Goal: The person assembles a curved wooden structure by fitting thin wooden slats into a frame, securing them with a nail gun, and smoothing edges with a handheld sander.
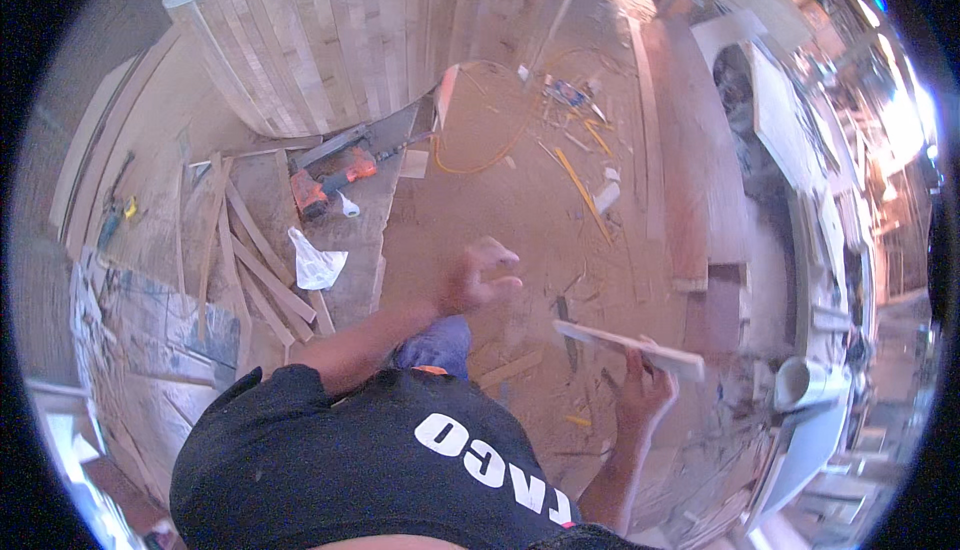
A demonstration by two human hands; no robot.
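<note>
Wooden strip (598, 336), one — above the floor (575, 275), grasped in the right hand (648, 392). Left hand (480, 275), loosely curled — fingers parted, holding nothing visible. Hazard: strip may tip or slip, its far end lacking a second support.

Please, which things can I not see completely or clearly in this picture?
Head view:
Thin pale wooden strip: partly covered by the right hand.
Curved pale wooden slatted structure: cut off by the top edge.
Small blue-and-white object on the brown floor: too small and blurred to identify.
</note>
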